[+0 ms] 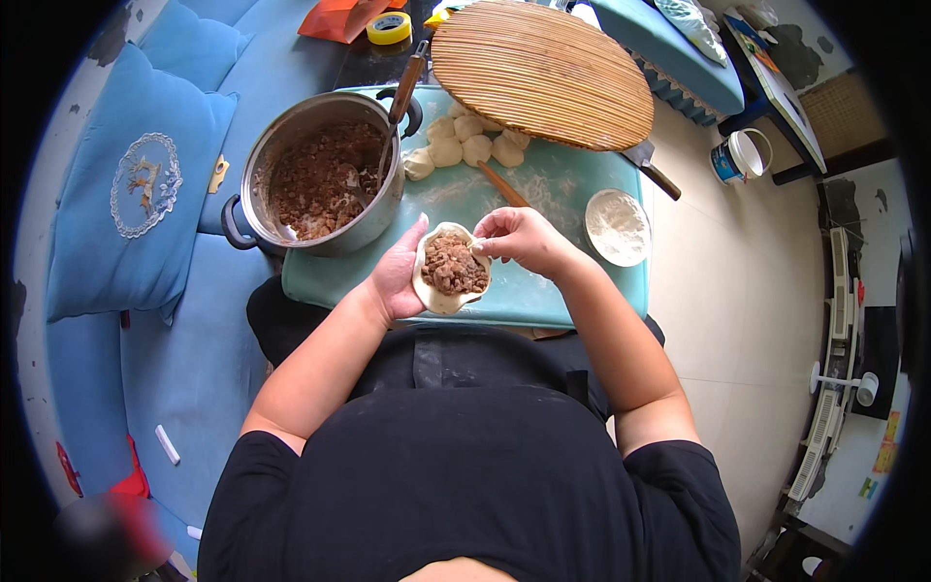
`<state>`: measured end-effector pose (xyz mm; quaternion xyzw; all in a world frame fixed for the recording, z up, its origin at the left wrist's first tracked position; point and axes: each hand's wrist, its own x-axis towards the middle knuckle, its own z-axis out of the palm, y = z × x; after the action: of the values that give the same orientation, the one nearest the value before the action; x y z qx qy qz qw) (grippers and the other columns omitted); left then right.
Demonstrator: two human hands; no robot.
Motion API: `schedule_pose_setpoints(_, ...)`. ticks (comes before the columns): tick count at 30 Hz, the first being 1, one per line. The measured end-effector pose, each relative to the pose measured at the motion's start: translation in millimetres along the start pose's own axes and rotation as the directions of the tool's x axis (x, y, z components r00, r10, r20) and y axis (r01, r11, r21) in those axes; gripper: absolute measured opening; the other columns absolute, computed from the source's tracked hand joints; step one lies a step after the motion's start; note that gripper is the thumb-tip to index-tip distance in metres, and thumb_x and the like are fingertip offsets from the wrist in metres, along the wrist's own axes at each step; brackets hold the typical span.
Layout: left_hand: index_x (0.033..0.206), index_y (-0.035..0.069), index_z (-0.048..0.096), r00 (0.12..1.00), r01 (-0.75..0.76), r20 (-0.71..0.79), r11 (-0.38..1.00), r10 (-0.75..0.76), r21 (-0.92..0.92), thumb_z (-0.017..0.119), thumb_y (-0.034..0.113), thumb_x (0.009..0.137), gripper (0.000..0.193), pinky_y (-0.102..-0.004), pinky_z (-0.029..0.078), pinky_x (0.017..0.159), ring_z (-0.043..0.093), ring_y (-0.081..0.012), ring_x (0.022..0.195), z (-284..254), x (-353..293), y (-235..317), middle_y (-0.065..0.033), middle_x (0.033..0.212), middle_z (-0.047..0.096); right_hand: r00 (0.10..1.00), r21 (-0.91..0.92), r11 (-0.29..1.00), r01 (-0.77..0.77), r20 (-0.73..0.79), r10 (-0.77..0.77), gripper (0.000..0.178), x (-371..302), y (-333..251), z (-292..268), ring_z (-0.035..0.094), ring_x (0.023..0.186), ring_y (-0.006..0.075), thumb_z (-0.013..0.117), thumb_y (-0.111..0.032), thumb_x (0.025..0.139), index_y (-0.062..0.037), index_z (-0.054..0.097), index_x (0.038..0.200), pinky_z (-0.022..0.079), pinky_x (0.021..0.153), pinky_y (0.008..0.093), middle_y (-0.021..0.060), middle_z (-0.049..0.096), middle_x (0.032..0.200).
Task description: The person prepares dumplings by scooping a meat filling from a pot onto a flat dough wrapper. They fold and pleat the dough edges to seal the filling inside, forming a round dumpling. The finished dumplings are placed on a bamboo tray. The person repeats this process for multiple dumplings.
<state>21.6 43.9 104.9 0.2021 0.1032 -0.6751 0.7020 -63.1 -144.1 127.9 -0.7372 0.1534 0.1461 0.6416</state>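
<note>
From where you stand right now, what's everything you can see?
Table: one, teal, centre
Filled wrapper: one, cream and brown, over table
Pot of filling: one, silver, table's left
Long-handled utensil: one, brown handle, in pot
Dough pieces: several, cream, table's far side
Rod: one, brown, table's middle
Bowl of white powder: one, white, table's right
Slatted board: one, tan, over table's far edge
Knife: one, dark handle, table's far right
Tape roll: one, yellow, beyond pot
Sofa: one, blue, left
Cushions: at least two, blue, on sofa
Draped furniture: one, blue, far right
Bucket: one, white and blue, far-right floor
Shirt: one, black, bottom
Left grip: one, bare, beneath wrapper
Right grip: one, bare, at wrapper's edge
</note>
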Motion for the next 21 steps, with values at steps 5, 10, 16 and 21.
schedule_pose_setpoints(5,0.122,0.006,0.044,0.989,-0.14,0.064,0.988,0.136,0.064,0.05,0.028,0.092,0.038,-0.0538,0.047,0.086,0.056,-0.0312,0.105,-5.9,-1.5,-2.0,-0.0152,0.116,0.054,0.974,-0.051,0.987,0.154,-0.158,-0.16,0.016,4.4,17.6,8.1,0.053,0.069,0.0089,0.066,-0.013,0.079,0.0004,0.062,0.086,0.046,0.064,0.0242,0.0021,0.059,0.074)
schedule_pose_setpoints(10,0.122,0.006,0.04,0.972,-0.219,-0.02,0.929,0.236,0.299,0.056,0.007,0.085,0.04,-0.0485,0.052,0.08,0.058,-0.0283,0.1,-4.6,2.4,-3.3,-0.0135,0.112,0.054,0.97,0.038,0.989,0.141,-0.205,-0.13,0.014,0.0,9.9,10.3,0.056,0.072,0.0111,0.066,-0.01,0.078,0.0015,0.062,0.085,0.047,0.067,0.026,0.0048,0.061,0.08)
schedule_pose_setpoints(16,0.121,0.007,0.043,0.969,-0.227,-0.023,0.917,0.248,0.329,0.056,0.01,0.086,0.038,-0.0459,0.053,0.081,0.059,-0.0273,0.099,-3.0,1.7,-5.3,-0.0128,0.112,0.056,0.924,-0.276,0.931,0.239,-0.231,-0.305,0.013,-2.0,8.1,11.6,0.058,0.074,0.0138,0.067,-0.009,0.076,0.0019,0.062,0.081,0.047,0.066,0.0279,0.0071,0.059,0.081)
schedule_pose_setpoints(21,0.12,0.007,0.043,0.977,-0.187,-0.047,0.939,0.209,0.29,0.056,0.009,0.086,0.036,-0.0449,0.053,0.08,0.059,-0.0265,0.098,-2.2,1.2,-2.7,-0.0118,0.111,0.056,0.918,-0.321,0.912,0.254,-0.216,-0.332,0.013,-1.6,8.9,12.4,0.056,0.073,0.0124,0.067,-0.009,0.077,0.0007,0.063,0.084,0.047,0.065,0.0276,0.0074,0.059,0.083)
